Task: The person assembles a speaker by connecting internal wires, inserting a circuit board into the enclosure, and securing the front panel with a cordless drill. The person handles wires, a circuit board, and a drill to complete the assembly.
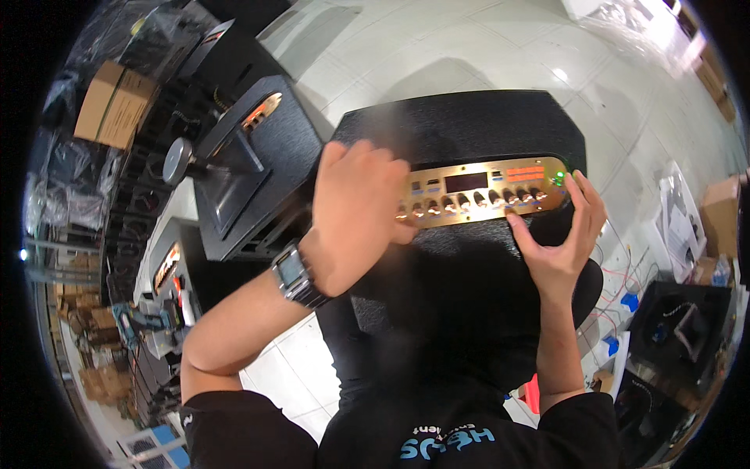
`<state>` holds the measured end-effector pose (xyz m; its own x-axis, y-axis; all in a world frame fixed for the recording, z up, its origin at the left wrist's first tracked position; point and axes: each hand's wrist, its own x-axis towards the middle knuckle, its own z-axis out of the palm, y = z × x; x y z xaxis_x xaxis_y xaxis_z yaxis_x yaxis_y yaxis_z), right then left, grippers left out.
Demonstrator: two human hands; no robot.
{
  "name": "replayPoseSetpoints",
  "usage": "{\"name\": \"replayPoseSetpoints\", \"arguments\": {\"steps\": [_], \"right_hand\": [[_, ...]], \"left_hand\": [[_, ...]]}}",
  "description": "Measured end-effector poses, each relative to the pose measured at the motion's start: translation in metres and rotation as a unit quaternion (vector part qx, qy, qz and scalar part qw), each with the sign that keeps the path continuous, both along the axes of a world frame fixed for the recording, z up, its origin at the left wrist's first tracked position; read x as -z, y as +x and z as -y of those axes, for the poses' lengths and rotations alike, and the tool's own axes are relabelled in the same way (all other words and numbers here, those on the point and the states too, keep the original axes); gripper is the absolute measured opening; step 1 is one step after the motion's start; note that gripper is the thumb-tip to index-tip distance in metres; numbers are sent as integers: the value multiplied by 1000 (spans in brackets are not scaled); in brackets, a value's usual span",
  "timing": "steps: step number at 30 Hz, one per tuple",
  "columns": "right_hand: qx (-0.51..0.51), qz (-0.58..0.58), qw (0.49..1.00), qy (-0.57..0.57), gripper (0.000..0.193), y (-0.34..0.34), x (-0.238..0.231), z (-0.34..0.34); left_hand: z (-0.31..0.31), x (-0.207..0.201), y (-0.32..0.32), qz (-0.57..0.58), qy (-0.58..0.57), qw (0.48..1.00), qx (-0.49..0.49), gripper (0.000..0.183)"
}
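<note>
A gold control panel (469,191) with a row of knobs, a dark display and lit orange and green lights lies across a black speaker cabinet (461,117) in front of me. Curled over the panel's left end is my left hand (359,199), closed, its thumb low beside the knobs; its fingertips and whatever they pinch are hidden. My right hand (558,234) grips the panel's right end, thumb at the lower edge and fingers round the tip. On my left wrist sits a watch (292,273).
To the left stand another black cabinet (269,156) with a gold panel and a grey round knob (178,160) on a dark stand. A cordless drill (137,320) lies lower left. A cardboard box (116,104) rests upper left. Thin wires and blue pieces (630,302) are on the floor at right.
</note>
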<state>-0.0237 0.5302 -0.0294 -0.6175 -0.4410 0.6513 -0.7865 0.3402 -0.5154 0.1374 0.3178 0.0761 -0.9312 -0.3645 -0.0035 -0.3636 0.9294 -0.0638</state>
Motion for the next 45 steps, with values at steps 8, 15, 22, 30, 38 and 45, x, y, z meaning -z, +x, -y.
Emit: {"name": "replayPoseSetpoints", "arguments": {"steps": [8,15,22,30,38,45], "right_hand": [[-1,-8,1000,4,69,2,-3,-1],[-2,-1,1000,1,70,2,-1,-3],[-3,-15,1000,1,68,2,-1,-3],[-2,-3,1000,-5,61,2,-2,-3],[-2,-5,1000,3,60,4,-2,-3],[-5,-11,1000,-3,55,4,2,-6]], "left_hand": [[-6,9,10,-35,-35,999,-17,49],[-10,12,17,-76,57,994,-51,52],[-7,0,4,9,11,1000,-27,41],[-11,12,10,-58,-56,997,-12,41],[-8,3,2,0,-11,1000,-28,42],[-11,0,9,-20,-2,999,-45,43]]}}
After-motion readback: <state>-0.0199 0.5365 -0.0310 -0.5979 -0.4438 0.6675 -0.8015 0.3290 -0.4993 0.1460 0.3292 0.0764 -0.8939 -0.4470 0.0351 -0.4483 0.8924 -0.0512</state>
